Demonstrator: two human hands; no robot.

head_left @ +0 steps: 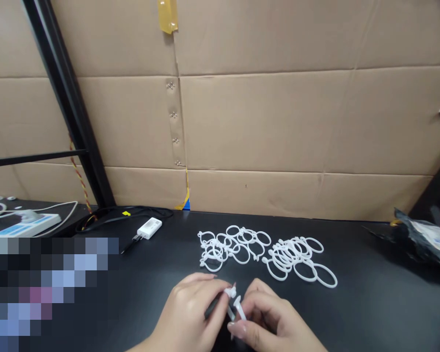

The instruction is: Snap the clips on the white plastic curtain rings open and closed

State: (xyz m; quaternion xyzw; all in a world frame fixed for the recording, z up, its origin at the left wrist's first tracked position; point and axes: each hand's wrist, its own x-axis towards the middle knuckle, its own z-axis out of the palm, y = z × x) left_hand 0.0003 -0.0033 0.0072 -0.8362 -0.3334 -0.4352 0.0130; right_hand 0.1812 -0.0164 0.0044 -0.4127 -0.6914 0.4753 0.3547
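Low in the middle of the head view, my left hand (190, 310) and my right hand (269, 315) are close together just above the black table. Both are closed around a white plastic ring (239, 309) whose two ends show apart between my fingers. A knobbed end sits at my left fingertips, and a flared end is pinched by my right thumb and fingers. A dark slim object (212, 305) also shows in my left hand; its kind is unclear. Beyond my hands lie a left pile of white rings (215, 243) and a right pile of white rings (288, 253).
A white plug adapter (149, 228) lies on the black table (150, 274) at left. Further left is a power strip (40, 225) with cables, beside a black metal post (73, 107). A black plastic bag (421, 242) rests at right. Cardboard (260, 122) walls the back.
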